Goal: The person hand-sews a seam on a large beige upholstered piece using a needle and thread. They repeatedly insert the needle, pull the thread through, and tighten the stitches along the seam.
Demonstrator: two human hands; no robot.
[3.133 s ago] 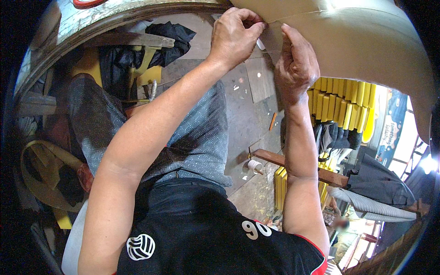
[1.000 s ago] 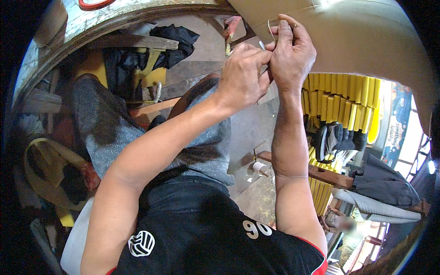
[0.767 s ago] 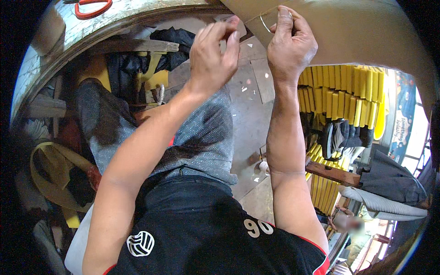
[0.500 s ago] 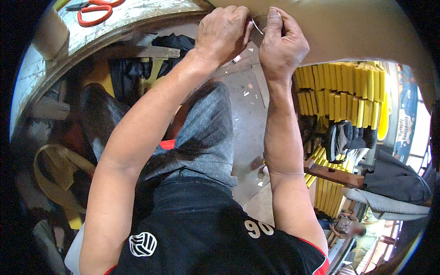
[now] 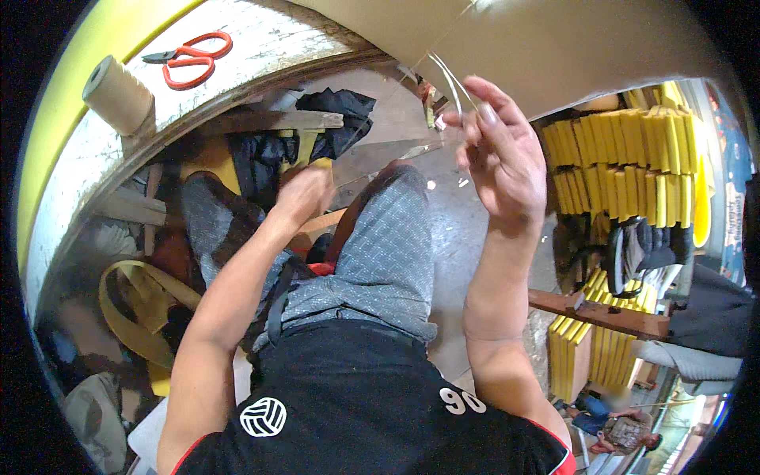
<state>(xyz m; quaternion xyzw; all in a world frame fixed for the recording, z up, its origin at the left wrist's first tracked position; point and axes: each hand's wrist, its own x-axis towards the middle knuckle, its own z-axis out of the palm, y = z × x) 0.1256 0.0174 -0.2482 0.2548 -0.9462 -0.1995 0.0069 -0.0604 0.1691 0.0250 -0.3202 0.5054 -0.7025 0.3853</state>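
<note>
Loosely curled right hand (image 5: 508,162) pinches thin, pale thread (image 5: 448,75) near a smooth beige sheet (image 5: 570,55); left hand (image 5: 307,195), beside patterned grey trousers (image 5: 384,245), grip unclear

Workbench (image 5: 273,39) upper L: pale top, badly scuffed, brown edge, yellow strip (image 5: 59,111) along its far side. Below it, wooden bar (image 5: 269,120) w/ black cloth (image 5: 348,111) nr its end; another timber rail (image 5: 131,207) further L, area v. dark. Floor (image 5: 459,222) grey, w/ small pale scraps & a bright sheen mid-view. R side: yellow-edged slabs (image 5: 633,142) stacked in 2 rows, lower pile (image 5: 598,348) beneath, reddish-brown beam (image 5: 609,315) running b/w. Far R: blue banner (image 5: 738,198), dark sheet (image 5: 712,309), grey ribbed roll (image 5: 697,364) under it. Strong light btm R; corners black.
</note>
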